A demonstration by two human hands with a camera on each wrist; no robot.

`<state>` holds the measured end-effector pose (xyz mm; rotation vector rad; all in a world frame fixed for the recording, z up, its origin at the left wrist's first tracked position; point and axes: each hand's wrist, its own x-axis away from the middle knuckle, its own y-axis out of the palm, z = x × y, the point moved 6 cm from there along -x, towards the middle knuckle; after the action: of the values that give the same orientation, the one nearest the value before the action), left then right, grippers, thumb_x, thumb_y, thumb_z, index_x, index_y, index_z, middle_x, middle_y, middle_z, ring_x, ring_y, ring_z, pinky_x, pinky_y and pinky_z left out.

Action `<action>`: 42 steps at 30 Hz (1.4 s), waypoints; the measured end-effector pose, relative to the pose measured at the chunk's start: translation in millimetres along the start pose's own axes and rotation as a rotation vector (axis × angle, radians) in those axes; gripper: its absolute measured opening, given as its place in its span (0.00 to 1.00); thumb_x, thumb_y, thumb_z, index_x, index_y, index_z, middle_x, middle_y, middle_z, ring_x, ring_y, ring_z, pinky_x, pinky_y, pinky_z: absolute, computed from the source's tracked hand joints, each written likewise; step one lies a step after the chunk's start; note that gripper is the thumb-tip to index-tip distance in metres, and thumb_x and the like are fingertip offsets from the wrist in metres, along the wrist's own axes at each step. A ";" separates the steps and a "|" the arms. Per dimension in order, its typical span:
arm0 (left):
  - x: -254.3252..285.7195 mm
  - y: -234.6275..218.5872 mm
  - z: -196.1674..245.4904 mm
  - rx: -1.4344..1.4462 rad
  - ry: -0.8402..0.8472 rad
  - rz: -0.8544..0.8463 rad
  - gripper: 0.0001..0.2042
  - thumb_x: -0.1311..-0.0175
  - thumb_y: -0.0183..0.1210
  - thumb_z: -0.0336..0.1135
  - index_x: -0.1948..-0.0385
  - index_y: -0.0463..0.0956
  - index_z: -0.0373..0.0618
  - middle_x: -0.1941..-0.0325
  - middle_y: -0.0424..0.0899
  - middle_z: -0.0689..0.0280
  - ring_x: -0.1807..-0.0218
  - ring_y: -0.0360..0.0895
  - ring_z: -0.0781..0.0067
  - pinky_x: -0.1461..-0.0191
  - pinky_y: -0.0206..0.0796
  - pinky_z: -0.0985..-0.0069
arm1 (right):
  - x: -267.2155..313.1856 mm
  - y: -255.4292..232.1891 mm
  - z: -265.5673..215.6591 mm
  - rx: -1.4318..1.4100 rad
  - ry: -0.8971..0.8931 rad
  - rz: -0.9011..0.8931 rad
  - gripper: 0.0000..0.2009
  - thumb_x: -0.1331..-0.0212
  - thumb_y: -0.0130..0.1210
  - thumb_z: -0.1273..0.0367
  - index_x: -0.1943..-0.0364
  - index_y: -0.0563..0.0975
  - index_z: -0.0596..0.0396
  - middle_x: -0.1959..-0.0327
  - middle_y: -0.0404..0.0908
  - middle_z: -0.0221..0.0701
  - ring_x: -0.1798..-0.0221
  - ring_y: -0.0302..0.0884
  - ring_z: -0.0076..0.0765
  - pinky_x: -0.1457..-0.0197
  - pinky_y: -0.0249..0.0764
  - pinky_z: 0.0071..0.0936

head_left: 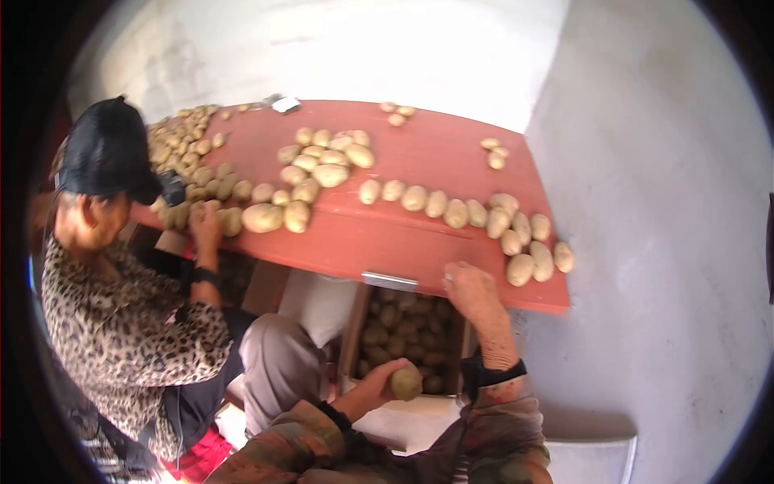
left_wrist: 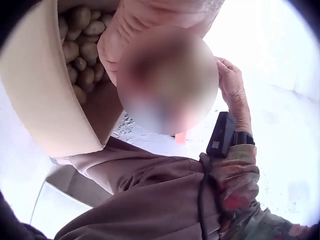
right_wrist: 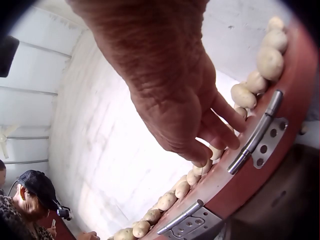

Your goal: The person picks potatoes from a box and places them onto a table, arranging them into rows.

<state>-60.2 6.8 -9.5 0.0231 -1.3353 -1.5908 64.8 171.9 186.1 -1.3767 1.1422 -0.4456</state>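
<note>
My left hand [head_left: 372, 390] grips a potato [head_left: 405, 384] low in front of me, near the lower edge of the cardboard box [head_left: 350, 347]. In the left wrist view a blurred patch hides what lies beyond the left palm [left_wrist: 150, 20]. Over the front edge of the red table [head_left: 339, 242] reaches my right hand [head_left: 472, 292]. Its fingers are relaxed and hold nothing, as the right wrist view shows, with the fingertips close to the metal hinge [right_wrist: 257, 132]. Behind that hand, a row of potatoes [head_left: 414, 198] runs across the table to a cluster [head_left: 520, 269] at the right corner.
Several potatoes fill the box below the table edge. More potatoes [head_left: 330, 175] lie in groups mid-table, and smaller ones [head_left: 181, 137] pile up at far left. At left sits another person [head_left: 121, 306], one hand at the potatoes. A grey wall [head_left: 661, 242] bounds the right side.
</note>
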 end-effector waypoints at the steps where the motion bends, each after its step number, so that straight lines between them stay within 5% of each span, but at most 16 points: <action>1: 0.6 2.7 -0.4 -0.015 -0.028 -0.021 0.18 0.34 0.51 0.46 0.51 0.72 0.42 0.51 0.79 0.55 0.49 0.78 0.53 0.45 0.70 0.60 | 0.3 2.3 -2.3 0.003 -0.012 -0.003 0.06 0.47 0.57 0.67 0.69 0.75 0.54 0.67 0.79 0.40 0.63 0.80 0.49 0.61 0.76 0.44; 9: -5.1 45.5 55.8 -0.187 -0.013 -0.088 0.19 0.37 0.55 0.45 0.51 0.70 0.43 0.55 0.80 0.57 0.54 0.80 0.54 0.47 0.72 0.58 | 2.1 -3.2 -4.8 -0.082 0.064 -0.068 0.08 0.45 0.56 0.66 0.67 0.75 0.56 0.66 0.78 0.41 0.60 0.78 0.52 0.58 0.74 0.45; 11: -3.2 70.6 97.3 -0.431 0.153 -0.074 0.19 0.38 0.58 0.41 0.49 0.69 0.44 0.55 0.79 0.58 0.53 0.79 0.58 0.46 0.72 0.60 | 1.5 -4.9 -4.5 -0.087 0.063 -0.047 0.09 0.45 0.57 0.66 0.68 0.75 0.57 0.67 0.78 0.41 0.61 0.79 0.50 0.58 0.75 0.44; 13: -9.6 86.7 134.0 -0.523 0.244 -0.051 0.20 0.40 0.59 0.38 0.46 0.68 0.47 0.53 0.77 0.65 0.53 0.79 0.68 0.55 0.77 0.66 | -0.7 -4.2 -3.5 -0.263 0.048 0.005 0.11 0.42 0.55 0.63 0.64 0.76 0.58 0.62 0.79 0.45 0.56 0.77 0.53 0.54 0.73 0.45; 16: -8.1 118.4 183.4 -0.603 0.344 -0.035 0.26 0.41 0.60 0.37 0.41 0.63 0.45 0.49 0.74 0.62 0.49 0.77 0.67 0.51 0.76 0.65 | -9.5 -6.7 -5.4 -0.526 0.031 0.068 0.18 0.39 0.53 0.61 0.51 0.75 0.59 0.56 0.79 0.47 0.51 0.76 0.53 0.48 0.72 0.38; 20: -13.5 145.4 206.2 -0.517 0.447 -0.305 0.32 0.41 0.59 0.36 0.35 0.53 0.44 0.38 0.66 0.60 0.36 0.67 0.61 0.38 0.66 0.59 | -16.5 -6.5 1.8 -0.862 0.159 0.107 0.25 0.39 0.54 0.58 0.42 0.70 0.60 0.53 0.80 0.45 0.49 0.77 0.47 0.44 0.70 0.34; 23: -27.8 145.5 206.0 -0.301 0.486 -0.403 0.31 0.39 0.58 0.37 0.35 0.53 0.44 0.38 0.66 0.59 0.35 0.66 0.62 0.37 0.64 0.59 | -20.2 -4.8 8.7 -0.768 0.194 0.140 0.28 0.43 0.56 0.58 0.41 0.67 0.59 0.50 0.76 0.50 0.46 0.75 0.52 0.43 0.70 0.39; 25: -35.5 141.6 204.6 -0.316 0.488 -0.356 0.29 0.37 0.57 0.38 0.36 0.55 0.44 0.39 0.67 0.59 0.37 0.67 0.63 0.39 0.66 0.60 | -21.2 9.5 21.8 -0.915 0.381 0.047 0.29 0.45 0.58 0.58 0.40 0.67 0.55 0.42 0.71 0.48 0.41 0.70 0.57 0.43 0.70 0.39; 27: -39.6 134.9 205.8 -0.336 0.490 -0.298 0.27 0.35 0.56 0.38 0.36 0.56 0.43 0.40 0.68 0.58 0.38 0.68 0.63 0.40 0.67 0.62 | -20.8 15.8 27.2 -0.874 0.397 0.009 0.28 0.48 0.59 0.63 0.40 0.67 0.49 0.41 0.70 0.43 0.41 0.69 0.57 0.44 0.71 0.42; 29: -39.7 119.4 215.6 -0.508 0.581 -0.086 0.23 0.33 0.53 0.38 0.39 0.61 0.42 0.45 0.72 0.58 0.43 0.73 0.65 0.46 0.71 0.66 | -18.6 8.8 22.4 -0.231 0.194 0.177 0.27 0.51 0.60 0.67 0.43 0.69 0.46 0.48 0.73 0.39 0.45 0.71 0.53 0.48 0.73 0.45; 31: -39.8 103.4 221.7 -0.455 0.567 -0.016 0.18 0.32 0.52 0.37 0.44 0.67 0.41 0.53 0.77 0.59 0.52 0.77 0.68 0.52 0.75 0.70 | -14.8 6.3 27.5 -0.057 0.209 0.193 0.25 0.53 0.61 0.69 0.46 0.71 0.46 0.54 0.73 0.37 0.51 0.73 0.50 0.51 0.74 0.45; 36: -33.1 84.0 235.8 -0.549 0.583 0.051 0.14 0.32 0.51 0.36 0.49 0.71 0.41 0.61 0.80 0.64 0.59 0.80 0.73 0.60 0.76 0.76 | -14.3 9.1 57.3 0.144 0.233 0.165 0.25 0.57 0.63 0.70 0.49 0.72 0.47 0.53 0.73 0.35 0.49 0.71 0.47 0.49 0.72 0.42; 38: -28.9 83.6 239.2 -0.565 0.595 0.060 0.14 0.32 0.51 0.36 0.49 0.71 0.41 0.61 0.81 0.64 0.60 0.81 0.74 0.61 0.75 0.77 | -10.0 15.4 68.5 0.369 0.136 0.363 0.25 0.59 0.65 0.70 0.51 0.72 0.50 0.52 0.72 0.35 0.49 0.71 0.45 0.47 0.71 0.42; 42: -24.9 84.9 246.6 -0.597 0.611 0.094 0.13 0.32 0.51 0.35 0.50 0.72 0.41 0.63 0.82 0.64 0.63 0.81 0.74 0.62 0.75 0.78 | -8.1 6.1 54.0 0.194 0.227 0.170 0.25 0.60 0.66 0.69 0.53 0.72 0.51 0.47 0.71 0.37 0.44 0.69 0.47 0.45 0.70 0.42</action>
<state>-134.0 212.6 135.0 0.0730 -0.3687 -1.6626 103.7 208.5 173.0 -1.0705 1.3521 -0.5847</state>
